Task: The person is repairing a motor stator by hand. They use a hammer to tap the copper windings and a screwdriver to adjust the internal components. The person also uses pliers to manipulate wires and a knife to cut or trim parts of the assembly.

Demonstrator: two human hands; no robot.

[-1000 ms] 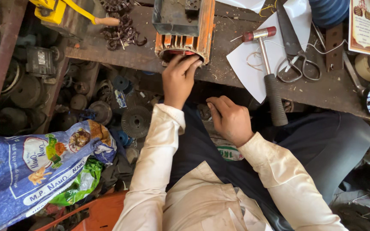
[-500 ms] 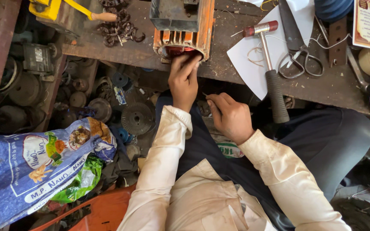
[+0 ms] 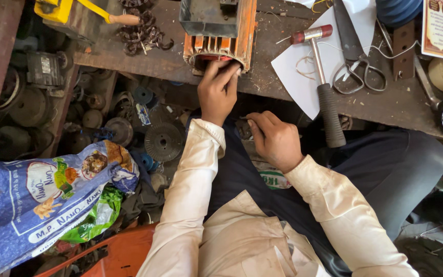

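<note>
An orange motor stator (image 3: 219,31) stands at the front edge of a worn wooden bench (image 3: 155,61). My left hand (image 3: 217,92) reaches up to it, fingertips pressed into its round opening, where something red shows. My right hand (image 3: 275,138) rests lower, just below the bench edge over my lap, with fingers curled around a small dark thing that I cannot make out. Both sleeves are cream-coloured.
A red-headed hammer with a black grip (image 3: 324,87) lies on white paper (image 3: 303,72), scissors (image 3: 357,64) beside it. A yellow tool (image 3: 73,11) and dark metal hooks (image 3: 142,33) sit at the bench's left. Gears and motor parts (image 3: 162,141) and a blue sack (image 3: 42,200) cover the floor.
My left hand stays at the stator's opening, its fingers pushed slightly further in. My right hand has hardly moved. The view has shifted a little.
</note>
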